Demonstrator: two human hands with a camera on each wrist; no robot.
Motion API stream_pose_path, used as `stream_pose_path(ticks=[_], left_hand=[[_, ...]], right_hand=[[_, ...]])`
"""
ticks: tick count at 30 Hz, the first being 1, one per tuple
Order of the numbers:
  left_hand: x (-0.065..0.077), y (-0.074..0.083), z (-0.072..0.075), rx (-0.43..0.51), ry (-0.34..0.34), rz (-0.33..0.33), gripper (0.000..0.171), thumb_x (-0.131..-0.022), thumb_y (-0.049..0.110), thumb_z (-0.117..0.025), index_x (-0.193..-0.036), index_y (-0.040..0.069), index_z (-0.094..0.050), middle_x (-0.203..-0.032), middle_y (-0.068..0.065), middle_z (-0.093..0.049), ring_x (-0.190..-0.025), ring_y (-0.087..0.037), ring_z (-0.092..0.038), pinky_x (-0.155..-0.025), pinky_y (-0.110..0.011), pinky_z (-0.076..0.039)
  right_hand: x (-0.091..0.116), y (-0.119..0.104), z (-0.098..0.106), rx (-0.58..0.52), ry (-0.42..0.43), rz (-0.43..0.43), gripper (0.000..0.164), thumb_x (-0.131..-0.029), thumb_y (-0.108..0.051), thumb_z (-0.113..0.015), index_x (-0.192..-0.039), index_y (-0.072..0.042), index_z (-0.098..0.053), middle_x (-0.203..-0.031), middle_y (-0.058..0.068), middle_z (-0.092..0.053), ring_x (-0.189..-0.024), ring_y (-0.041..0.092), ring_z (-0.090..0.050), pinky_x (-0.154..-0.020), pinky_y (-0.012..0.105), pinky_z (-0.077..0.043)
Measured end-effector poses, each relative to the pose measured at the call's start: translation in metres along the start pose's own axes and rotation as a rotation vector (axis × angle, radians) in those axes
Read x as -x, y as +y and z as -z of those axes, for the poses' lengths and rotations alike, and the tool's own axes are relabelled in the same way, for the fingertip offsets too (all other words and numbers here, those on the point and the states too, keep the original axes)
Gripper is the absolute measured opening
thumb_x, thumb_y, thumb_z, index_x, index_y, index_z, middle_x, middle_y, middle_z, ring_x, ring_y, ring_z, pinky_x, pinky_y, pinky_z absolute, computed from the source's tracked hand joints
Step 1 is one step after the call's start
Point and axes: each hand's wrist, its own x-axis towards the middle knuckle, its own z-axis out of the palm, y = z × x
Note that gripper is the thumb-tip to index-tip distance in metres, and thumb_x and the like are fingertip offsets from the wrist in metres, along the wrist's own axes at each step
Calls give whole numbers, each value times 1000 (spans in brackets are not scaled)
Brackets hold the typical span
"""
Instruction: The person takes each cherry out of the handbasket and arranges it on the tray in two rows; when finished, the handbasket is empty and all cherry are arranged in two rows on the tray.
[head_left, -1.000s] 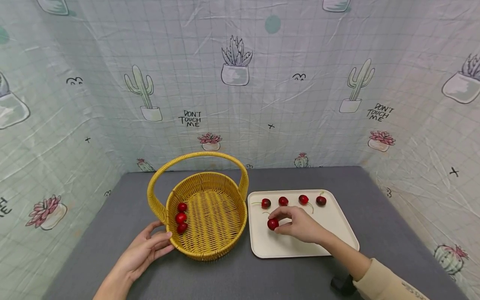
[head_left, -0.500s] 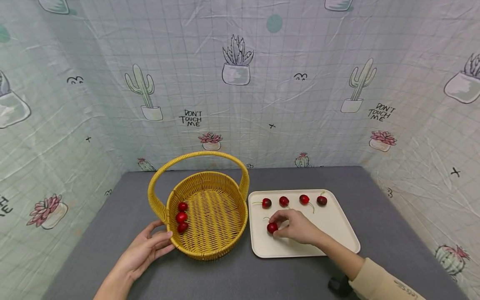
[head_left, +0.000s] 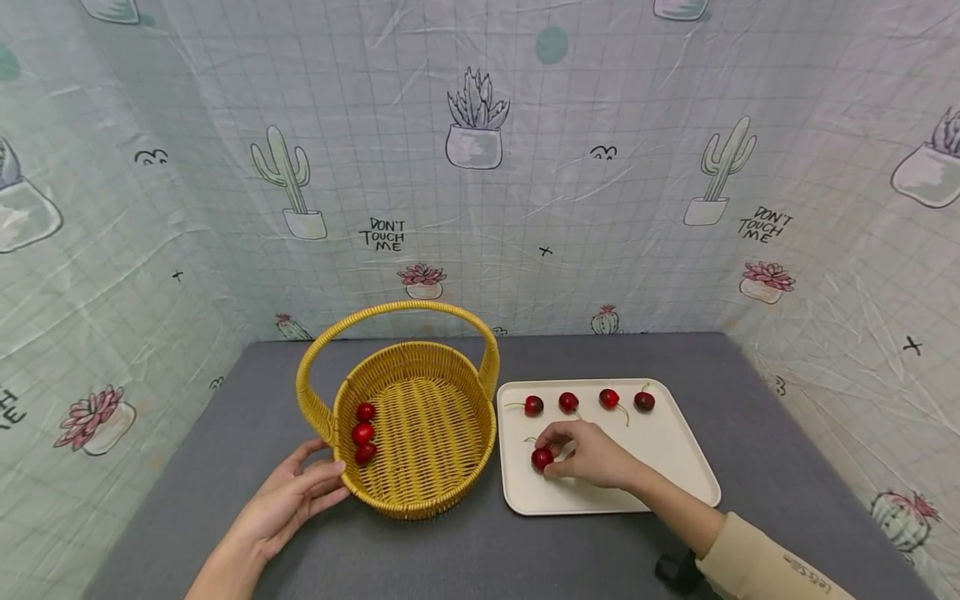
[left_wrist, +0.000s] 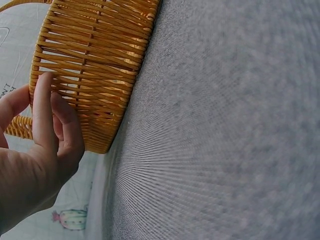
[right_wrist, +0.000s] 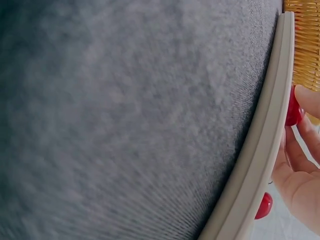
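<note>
At the left side of the yellow wicker basket (head_left: 411, 507), my left hand (head_left: 295, 502) grips its rim, thumb at the top edge and fingers against the outer weave (left_wrist: 90, 75). Three red cherries (head_left: 363, 432) lie in a row along the basket's left inner side. Over the cream tray (head_left: 517, 493), my right hand (head_left: 592, 455) pinches a dark red cherry (head_left: 542, 459) between thumb and fingers, low at the tray's left part. That cherry's stem points up and left. In the right wrist view the held cherry (right_wrist: 293, 107) is partly hidden behind the tray's edge.
A row of several stemmed cherries (head_left: 568, 402) lines the tray's far side. The basket's tall arched handle (head_left: 405, 307) rises above its bowl. Grey cloth (head_left: 450, 558) covers the table, and a patterned curtain (head_left: 585, 208) surrounds it. A dark object (head_left: 677, 573) sits below the right sleeve.
My right hand has moved the pinched cherry slightly left and toward the front of the tray. The left hand stays at the basket rim.
</note>
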Motion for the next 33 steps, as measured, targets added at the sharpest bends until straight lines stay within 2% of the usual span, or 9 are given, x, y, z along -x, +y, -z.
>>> stream_pose_path(ticks=[9, 15, 18, 22, 24, 30, 33], left_hand=[[0, 0, -1, -16, 7, -1, 80, -106, 16, -60, -159, 3, -2, -132, -16, -61, -118, -23, -64, -99, -42, -55], [1, 1, -2, -17, 13, -2, 79, -106, 16, -60, -160, 3, -3, -133, -17, -61, -120, -24, -64, -100, -43, -55], [1, 1, -2, -16, 16, -2, 79, -107, 16, -60, -160, 3, -3, -132, -17, -61, -120, -25, -64, -99, -43, -55], [1, 0, -2, -15, 15, 1, 79, -107, 16, -60, -159, 3, -3, -132, -17, -61, -120, -25, -63, -99, -42, -55], [0, 0, -1, -15, 19, 3, 79, -106, 16, -60, -160, 3, -3, -132, -17, -61, -120, -25, -64, -99, -42, -56], [0, 0, -2, -23, 34, 6, 79, -106, 17, -61, -159, 3, -5, -131, -17, -62, -117, -22, -65, -97, -40, -57], [0, 1, -1, -24, 27, 5, 77, -106, 16, -61, -158, 2, -5, -129, -16, -64, -116, -22, -65, -97, -39, -57]], right_hand=[[-1, -1, 5, 2, -16, 2, 30, -83, -10, -87, -108, -7, -71, -99, -1, -69, -95, 26, -64, -79, 31, -56], [-1, -2, 16, 19, -12, 14, 31, -84, -9, -86, -110, -3, -70, -104, 4, -68, -99, 28, -64, -86, 42, -56], [-2, -6, 21, 9, -14, 18, 30, -85, -6, -84, -111, -1, -70, -106, 8, -68, -101, 31, -64, -83, 37, -58], [-5, -17, 27, -16, -21, 24, 29, -86, -3, -82, -112, 1, -69, -108, 14, -68, -102, 33, -64, -81, 33, -60], [-7, -24, 29, -26, -25, 33, 28, -87, -2, -81, -112, -1, -69, -109, 15, -67, -102, 33, -64, -83, 37, -61], [-17, -47, 31, -26, -40, 90, 25, -89, -4, -80, -111, -11, -70, -106, 5, -68, -100, 26, -66, -83, 39, -61], [-24, -59, 30, -30, -62, 123, 24, -90, -4, -79, -111, -11, -70, -105, 1, -68, -97, 20, -67, -83, 37, -61]])
